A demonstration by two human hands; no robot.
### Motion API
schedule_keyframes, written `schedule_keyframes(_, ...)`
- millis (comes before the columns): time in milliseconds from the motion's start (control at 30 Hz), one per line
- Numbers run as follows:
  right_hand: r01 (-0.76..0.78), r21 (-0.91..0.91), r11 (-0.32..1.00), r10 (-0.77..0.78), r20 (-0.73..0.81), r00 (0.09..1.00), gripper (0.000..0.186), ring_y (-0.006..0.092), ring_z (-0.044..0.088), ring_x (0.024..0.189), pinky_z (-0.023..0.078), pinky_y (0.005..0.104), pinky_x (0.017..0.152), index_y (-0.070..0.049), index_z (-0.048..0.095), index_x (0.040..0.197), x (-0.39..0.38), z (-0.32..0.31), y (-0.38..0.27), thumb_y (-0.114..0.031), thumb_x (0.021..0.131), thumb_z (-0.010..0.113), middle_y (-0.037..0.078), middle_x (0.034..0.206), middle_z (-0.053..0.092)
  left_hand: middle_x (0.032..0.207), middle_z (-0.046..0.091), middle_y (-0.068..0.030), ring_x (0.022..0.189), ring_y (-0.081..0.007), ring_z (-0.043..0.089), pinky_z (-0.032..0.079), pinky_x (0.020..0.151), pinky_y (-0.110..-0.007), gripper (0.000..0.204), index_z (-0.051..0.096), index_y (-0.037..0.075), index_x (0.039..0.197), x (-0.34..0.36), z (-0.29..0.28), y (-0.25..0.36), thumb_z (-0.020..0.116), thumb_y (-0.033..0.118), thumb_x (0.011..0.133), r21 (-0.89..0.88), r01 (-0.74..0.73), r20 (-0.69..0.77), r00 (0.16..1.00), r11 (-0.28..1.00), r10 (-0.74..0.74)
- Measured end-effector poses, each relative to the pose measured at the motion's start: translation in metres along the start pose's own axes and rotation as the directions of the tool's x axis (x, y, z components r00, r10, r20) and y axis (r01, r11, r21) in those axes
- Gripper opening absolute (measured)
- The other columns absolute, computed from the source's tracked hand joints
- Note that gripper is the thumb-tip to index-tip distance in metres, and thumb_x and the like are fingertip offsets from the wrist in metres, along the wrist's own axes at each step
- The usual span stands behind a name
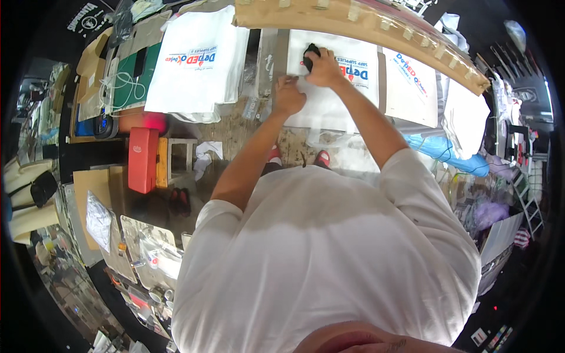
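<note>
A white printed sheet, perhaps a flat bag [329, 109], lies on the table before me, with red and blue print on its right part. My right hand [326, 67] is closed round a small black object [312, 57], pressed to the upper left of the sheet; its exact kind does not show. At the sheet's left edge rests my left hand [290, 97], fingers loosely bent and thumb apart, holding nothing that I can see. To the left lies a thick stack of similar white printed sheets [191, 67].
A long cardboard strip [353, 20] crosses the table's far side. More printed sheets [412, 88] lie at the right, near a blue plastic bag [450, 154]. On the left are a green board [126, 82] with a white cable and a red box [143, 160].
</note>
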State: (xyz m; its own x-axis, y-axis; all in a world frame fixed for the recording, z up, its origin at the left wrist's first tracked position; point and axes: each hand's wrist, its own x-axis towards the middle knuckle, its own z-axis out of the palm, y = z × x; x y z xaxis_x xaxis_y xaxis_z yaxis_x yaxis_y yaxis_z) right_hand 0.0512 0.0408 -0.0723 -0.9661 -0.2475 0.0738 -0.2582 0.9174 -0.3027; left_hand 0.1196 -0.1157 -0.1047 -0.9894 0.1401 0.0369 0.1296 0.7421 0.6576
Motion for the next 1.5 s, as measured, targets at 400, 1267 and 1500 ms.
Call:
schedule_keyframes(400, -0.107, 0.132, 0.986, 0.157, -0.469, 0.869, 0.037, 0.0410, 0.053, 0.099, 0.048, 0.0472, 0.087, -0.015, 0.065, 0.111, -0.034, 0.014, 0.008, -0.021, 0.075, 0.072, 0.022, 0.114, 0.056, 0.132, 0.050, -0.0209, 0.127, -0.0368, 0.041, 0.031, 0.109, -0.046, 0.065, 0.051, 0.001, 0.131, -0.006, 0.005, -0.003, 0.071, 0.025, 0.074, -0.070, -0.040, -0.042, 0.998, 0.997, 0.037)
schedule_keyframes(1267, -0.894, 0.433, 0.119, 0.279, 0.849, 0.448, 0.038, 0.0178, 0.064, 0.087, 0.050, 0.0322, 0.081, 0.001, 0.069, 0.107, -0.382, -0.018, 0.236, -0.019, 0.076, 0.079, 0.010, 0.099, 0.070, 0.069, 0.056, -0.0040, 0.063, -0.0177, 0.050, 0.046, 0.064, -0.033, 0.035, 0.059, 0.003, 0.089, -0.080, 0.005, -0.003, 0.084, 0.018, 0.069, -0.273, 0.215, -0.287, 0.912, 0.938, -0.292)
schedule_keyframes(1500, -0.564, 0.573, 0.595, 0.679, 0.016, 0.734, 0.051, 0.0279, 0.065, 0.102, 0.049, 0.0346, 0.091, -0.002, 0.066, 0.114, -0.262, -0.049, 0.246, -0.037, 0.078, 0.073, 0.017, 0.109, 0.069, 0.077, 0.059, -0.0059, 0.072, -0.0184, 0.055, 0.045, 0.068, -0.033, 0.023, 0.059, 0.002, 0.080, -0.062, -0.001, -0.031, 0.079, 0.014, 0.077, -0.326, 0.063, -0.331, 0.927, 0.943, -0.177)
